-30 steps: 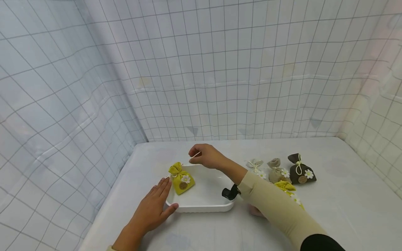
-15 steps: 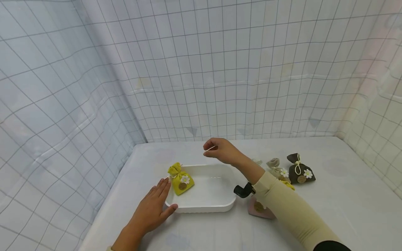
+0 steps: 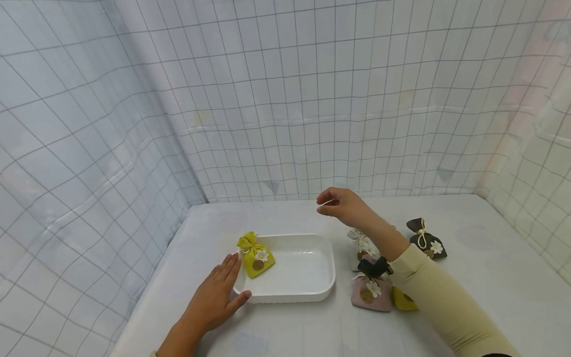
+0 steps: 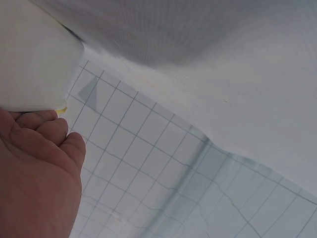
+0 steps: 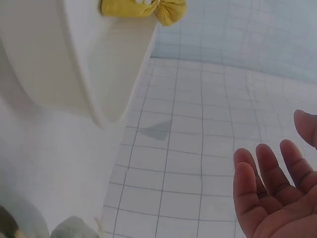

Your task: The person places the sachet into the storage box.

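Observation:
A yellow drawstring pouch (image 3: 258, 270) with a white flower and a round brown tag lies in the left end of a white tray (image 3: 290, 298), its gathered neck over the rim. My left hand (image 3: 213, 300) lies against the tray's left side, fingers straight and thumb at the front corner; the left wrist view shows its fingers (image 4: 47, 124) by the tray wall. Raised beyond the tray's back right corner, my right hand (image 3: 348, 206) has loosely bent fingers. Seen in the right wrist view, that hand (image 5: 277, 203) holds nothing.
Right of the tray lie a pink pouch (image 3: 379, 298), a pale pouch (image 3: 357, 237), another yellow pouch (image 3: 403, 300) and a dark brown pouch (image 3: 418, 240). My right forearm partly covers this group. Grid-patterned white curtains (image 3: 285, 124) stand behind and beside the table.
My right hand has moved right and away from over the tray, uncovering its back edge and the pink pouch. The left hand and the yellow pouch in the tray have stayed put.

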Demonstrator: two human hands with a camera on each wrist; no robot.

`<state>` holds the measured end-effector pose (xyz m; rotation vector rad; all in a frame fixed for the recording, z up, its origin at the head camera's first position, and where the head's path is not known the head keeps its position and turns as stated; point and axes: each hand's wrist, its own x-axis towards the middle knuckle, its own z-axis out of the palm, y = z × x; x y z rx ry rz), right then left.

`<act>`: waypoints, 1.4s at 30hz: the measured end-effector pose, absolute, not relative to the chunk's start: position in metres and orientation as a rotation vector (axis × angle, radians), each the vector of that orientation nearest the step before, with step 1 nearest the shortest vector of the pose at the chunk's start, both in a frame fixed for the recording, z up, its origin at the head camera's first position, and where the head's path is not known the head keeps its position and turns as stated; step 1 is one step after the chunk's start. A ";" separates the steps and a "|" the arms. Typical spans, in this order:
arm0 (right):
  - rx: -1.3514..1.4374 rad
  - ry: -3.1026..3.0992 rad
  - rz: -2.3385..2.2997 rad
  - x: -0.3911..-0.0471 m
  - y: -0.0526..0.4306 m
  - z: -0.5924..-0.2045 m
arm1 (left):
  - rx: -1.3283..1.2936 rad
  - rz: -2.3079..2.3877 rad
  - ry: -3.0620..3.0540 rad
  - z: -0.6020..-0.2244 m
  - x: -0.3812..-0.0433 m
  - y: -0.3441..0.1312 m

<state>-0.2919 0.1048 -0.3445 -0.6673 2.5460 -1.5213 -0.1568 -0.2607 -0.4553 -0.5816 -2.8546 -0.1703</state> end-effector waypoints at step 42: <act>-0.286 2.790 -1.405 -0.250 0.272 -0.367 | -0.600 -0.158 -2.834 -0.457 -0.157 -0.261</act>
